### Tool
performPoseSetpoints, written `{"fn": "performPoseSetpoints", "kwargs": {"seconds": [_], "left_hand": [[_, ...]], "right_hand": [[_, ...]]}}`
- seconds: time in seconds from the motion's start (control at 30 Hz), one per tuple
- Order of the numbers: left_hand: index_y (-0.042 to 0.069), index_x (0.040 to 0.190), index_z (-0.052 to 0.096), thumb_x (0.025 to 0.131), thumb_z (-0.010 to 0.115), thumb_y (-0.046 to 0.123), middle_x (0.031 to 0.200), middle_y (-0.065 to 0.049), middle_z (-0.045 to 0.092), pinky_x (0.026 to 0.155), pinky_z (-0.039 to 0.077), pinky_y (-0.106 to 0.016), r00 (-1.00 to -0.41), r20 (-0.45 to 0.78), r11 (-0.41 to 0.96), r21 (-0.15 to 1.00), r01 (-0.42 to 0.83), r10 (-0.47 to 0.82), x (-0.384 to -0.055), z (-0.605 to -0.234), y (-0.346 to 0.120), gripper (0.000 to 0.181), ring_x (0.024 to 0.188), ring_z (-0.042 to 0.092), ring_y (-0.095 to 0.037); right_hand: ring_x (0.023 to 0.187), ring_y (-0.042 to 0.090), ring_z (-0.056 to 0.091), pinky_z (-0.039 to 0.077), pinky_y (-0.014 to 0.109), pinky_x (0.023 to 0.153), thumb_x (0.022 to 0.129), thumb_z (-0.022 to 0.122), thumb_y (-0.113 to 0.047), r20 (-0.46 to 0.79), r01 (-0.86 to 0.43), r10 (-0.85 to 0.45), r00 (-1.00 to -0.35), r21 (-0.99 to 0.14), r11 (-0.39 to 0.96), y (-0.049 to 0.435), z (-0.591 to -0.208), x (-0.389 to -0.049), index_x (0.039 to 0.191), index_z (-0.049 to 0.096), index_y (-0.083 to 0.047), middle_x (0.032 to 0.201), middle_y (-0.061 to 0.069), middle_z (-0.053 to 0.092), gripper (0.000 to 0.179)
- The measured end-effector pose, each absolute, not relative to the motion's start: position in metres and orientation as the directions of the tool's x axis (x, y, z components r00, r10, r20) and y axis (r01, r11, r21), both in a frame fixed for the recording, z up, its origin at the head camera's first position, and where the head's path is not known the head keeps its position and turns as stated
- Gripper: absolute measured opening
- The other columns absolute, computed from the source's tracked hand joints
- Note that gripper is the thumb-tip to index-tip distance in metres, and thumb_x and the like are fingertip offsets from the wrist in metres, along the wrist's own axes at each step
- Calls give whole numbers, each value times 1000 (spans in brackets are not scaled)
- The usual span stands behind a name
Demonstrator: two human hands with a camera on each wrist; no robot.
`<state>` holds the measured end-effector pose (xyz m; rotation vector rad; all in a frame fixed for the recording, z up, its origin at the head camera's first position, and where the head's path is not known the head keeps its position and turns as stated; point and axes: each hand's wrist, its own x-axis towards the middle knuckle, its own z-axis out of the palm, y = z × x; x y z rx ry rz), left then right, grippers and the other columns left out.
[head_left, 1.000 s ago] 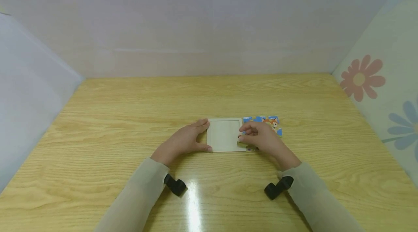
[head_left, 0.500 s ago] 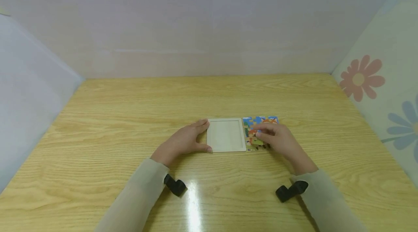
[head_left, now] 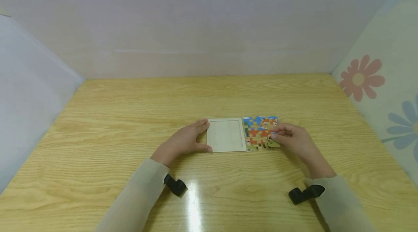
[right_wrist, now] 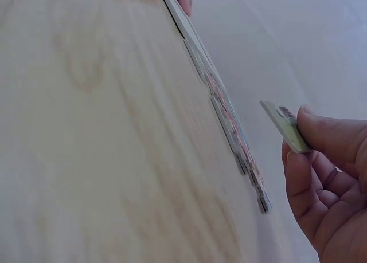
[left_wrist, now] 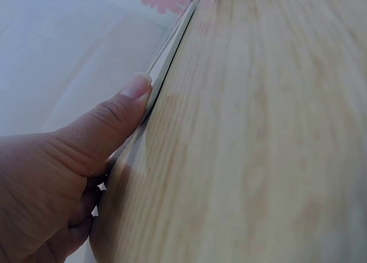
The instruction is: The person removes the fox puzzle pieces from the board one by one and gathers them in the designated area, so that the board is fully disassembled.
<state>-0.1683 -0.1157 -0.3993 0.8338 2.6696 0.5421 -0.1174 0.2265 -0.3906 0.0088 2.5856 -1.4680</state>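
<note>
A pale, shallow puzzle tray lies flat on the table with no pieces in its recess. My left hand grips its left side, thumb at the near corner and fingers at the far corner. In the left wrist view the thumb presses the tray's edge. Right of the tray lies a fox jigsaw with gaps between several pieces. My right hand pinches a green puzzle piece between thumb and fingers, held raised above the table at the jigsaw's near right corner.
The wood-grain table extends around the puzzle on all sides. A pale wall stands behind it, and a flower-patterned panel is on the right. Each wrist carries a black camera mount.
My right hand has moved right with the green piece, from the tray's right edge to the jigsaw's near right corner, uncovering most of the jigsaw. The left hand and tray have stayed put.
</note>
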Motion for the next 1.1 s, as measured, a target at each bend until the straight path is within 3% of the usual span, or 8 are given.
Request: {"fn": "performPoseSetpoints", "kwargs": {"seconds": [0.2,0.6,1.1], "left_hand": [[7,146,26,75,67,55,153,-6,21,111,25,-43,-790,-167,762,438,477,591,-168,-398,-115,95,139,23,-28],[6,146,26,75,68,54,153,-7,22,111,25,-42,-787,-163,759,436,483,595,-169,-396,-115,95,139,23,-27],[6,146,27,75,68,54,153,-6,22,111,25,-42,-789,-165,757,450,473,592,-168,-398,-116,95,139,22,-27]], "right_hand": [[84,2,58,51,21,70,89,63,-29,-142,83,-58,-988,-814,574,240,-390,-113,115,62,-1,106,12,66,38],[76,9,56,47,23,61,89,64,-23,-145,94,-28,-989,-764,639,242,-392,-114,109,64,0,90,7,64,30],[81,21,61,49,36,71,86,67,-25,-84,40,-18,-996,-633,773,237,-393,-112,104,65,-2,90,9,67,29]]}}
